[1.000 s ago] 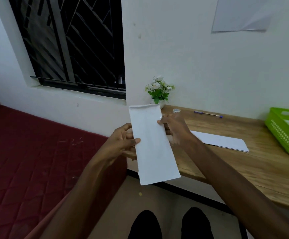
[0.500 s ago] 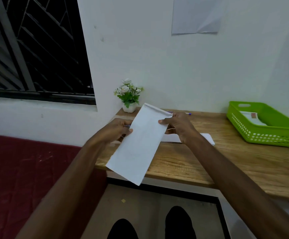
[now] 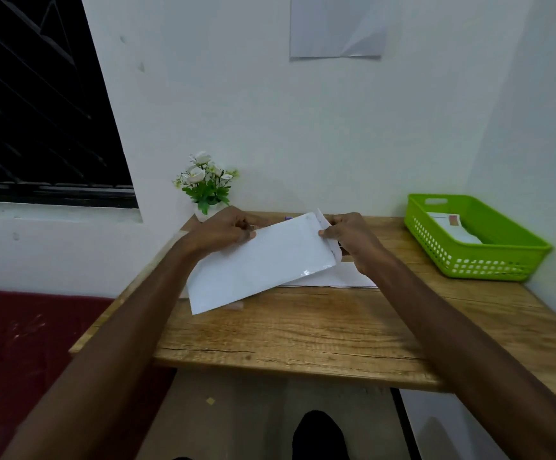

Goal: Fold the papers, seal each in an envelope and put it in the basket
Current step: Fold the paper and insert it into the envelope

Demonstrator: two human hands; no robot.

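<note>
Envelope (image 3: 263, 260), one and white, is held slantwise just above the wooden table (image 3: 303, 327); its upper edge is pinched by the left hand (image 3: 223, 230), thumb laid on its face; its flap end is gripped by the right hand (image 3: 349, 237), fingers curled round the raised flap; paper (image 3: 336, 277), at least one flat sheet, is seen beneath it on the table; one green basket (image 3: 489, 257) is set at the right, with one envelope counted inside; one flower pot (image 3: 207, 184) is placed by the wall
</note>
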